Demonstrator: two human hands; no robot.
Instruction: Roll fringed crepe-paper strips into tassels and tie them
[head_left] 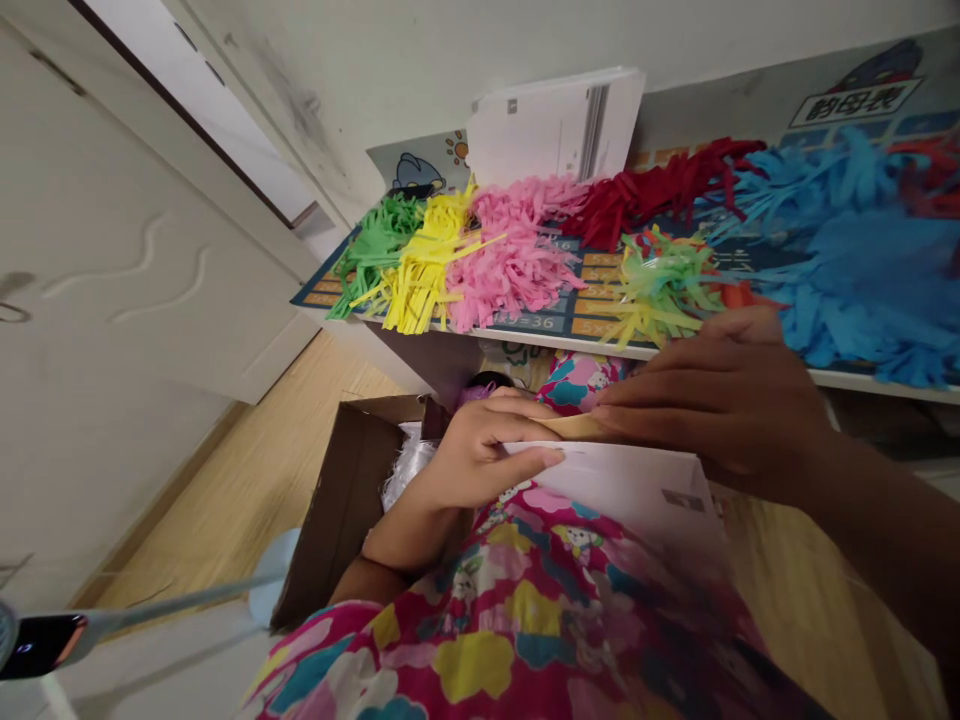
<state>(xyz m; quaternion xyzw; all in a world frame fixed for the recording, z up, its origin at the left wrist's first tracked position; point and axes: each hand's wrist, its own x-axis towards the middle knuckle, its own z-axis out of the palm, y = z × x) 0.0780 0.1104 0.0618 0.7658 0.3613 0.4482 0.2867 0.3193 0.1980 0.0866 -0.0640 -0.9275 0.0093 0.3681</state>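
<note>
A white card packet [630,480] with a small grey printed mark lies upright against my lap. My left hand [487,445] grips its left upper edge, with the thumb on the white face and the fingers behind. A tan surface [574,428] shows at the top, between my two hands. My right hand [720,400] reaches over from the right with its fingers together, their tips pressing at this tan part. Its thumb is hidden, and whether anything else lies under the fingers cannot be seen.
Shredded paper bundles in green [382,245], yellow [427,270], pink [517,260], dark red [652,195], mixed colours [667,280] and blue [870,270] cover the shelf. White packets [555,125] lean against the wall. An open brown box [330,520] stands at my left, holding clear shreds.
</note>
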